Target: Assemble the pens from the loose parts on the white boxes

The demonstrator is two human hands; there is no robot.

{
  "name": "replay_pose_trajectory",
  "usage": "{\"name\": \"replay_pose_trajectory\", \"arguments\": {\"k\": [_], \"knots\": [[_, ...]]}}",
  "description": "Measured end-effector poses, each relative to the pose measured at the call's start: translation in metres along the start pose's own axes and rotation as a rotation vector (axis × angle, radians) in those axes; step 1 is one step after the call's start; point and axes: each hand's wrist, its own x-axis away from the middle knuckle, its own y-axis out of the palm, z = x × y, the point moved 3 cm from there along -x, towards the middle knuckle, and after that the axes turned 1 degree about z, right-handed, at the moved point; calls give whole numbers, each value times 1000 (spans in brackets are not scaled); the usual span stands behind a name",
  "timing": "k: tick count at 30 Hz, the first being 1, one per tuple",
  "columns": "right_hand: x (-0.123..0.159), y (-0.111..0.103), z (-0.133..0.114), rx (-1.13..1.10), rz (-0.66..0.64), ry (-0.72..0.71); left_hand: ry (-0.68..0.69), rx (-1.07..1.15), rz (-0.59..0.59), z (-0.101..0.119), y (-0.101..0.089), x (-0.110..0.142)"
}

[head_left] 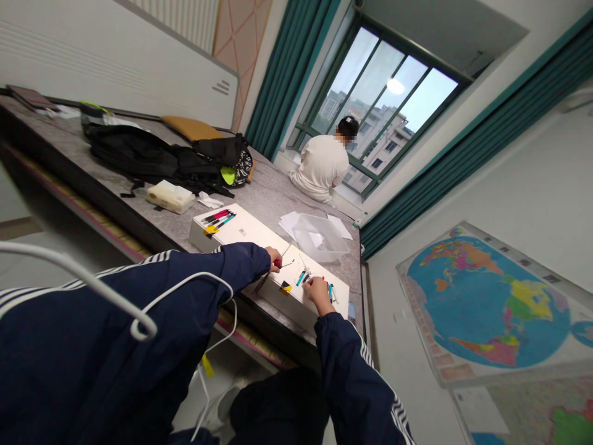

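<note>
My left hand (274, 258) is closed around a small red pen part (278, 263) above a long white box (264, 238). A thin dark piece sticks out beside it, too small to make out. Farther right, my right hand (319, 293) has its fingertips pressed together low over the same box, among scattered pen parts. What lies between those fingers is hidden. Blue pen pieces (301, 277) lie just left of them, and another blue and black piece (330, 292) is at their right. Several assembled pens (220, 217) in red, black and blue lie at the box's left end.
A clear plastic bin (319, 238) and white papers (290, 222) sit behind the box. Tissues (170, 196) and a black backpack (134, 151) are to the left. A person (323, 165) sits by the window. A white cable (185, 281) crosses my left sleeve.
</note>
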Motion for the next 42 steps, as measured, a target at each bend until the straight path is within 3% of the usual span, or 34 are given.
{"name": "replay_pose_trajectory", "arguments": {"k": [5,10,15,19,25,36,42], "knots": [[0,2,3,25,12,-5,-25,13,14,-2,-2,1],[-20,-19,8,55,44,-35,-37,-11,24,0,-4,1],[-38,-35,-3,66,-1,-195,-18,7,29,2,-5,-2],[-39,-25,-16,108,-40,-264,-14,9,22,1,-5,-5],[-35,-5,-15,208,-39,-178,13,6,4,0,-1,-8],[-35,-3,-17,266,-77,-190,-17,27,47,1,-12,-5],[-31,2,-14,259,-29,-150,-44,25,42,-6,-10,-7]]}}
